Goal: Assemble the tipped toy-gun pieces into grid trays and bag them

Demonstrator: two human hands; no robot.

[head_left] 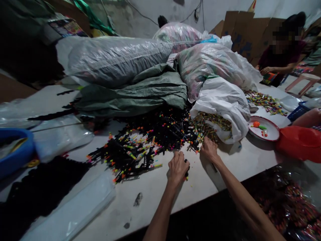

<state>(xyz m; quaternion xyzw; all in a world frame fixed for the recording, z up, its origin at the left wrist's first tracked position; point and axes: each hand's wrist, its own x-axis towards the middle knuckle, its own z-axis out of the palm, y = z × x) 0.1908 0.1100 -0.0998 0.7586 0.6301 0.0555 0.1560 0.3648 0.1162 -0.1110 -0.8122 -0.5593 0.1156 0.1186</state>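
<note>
My left hand [177, 167] rests low over the white table with its fingers curled. A thin black plastic piece [187, 170] with a coloured end shows at its thumb side, held there. My right hand [209, 149] is closed at the edge of the small patterned tubes [212, 124] spilling from a white sack [223, 97]; what its fingertips hold is hidden. In front of and left of my hands spreads a pile of black plastic sticks [160, 130] with orange, pink and yellow tips. Several yellow-green tubes [131, 155] lie among them.
Large stuffed bags [117, 60] and a green sack [135, 93] stand behind the pile. At right are a red-rimmed plate [272, 133] and a red bag [301, 142]; at left, a blue basin [16, 150] and clear plastic bags [75, 211]. Another person [281, 53] works at far right.
</note>
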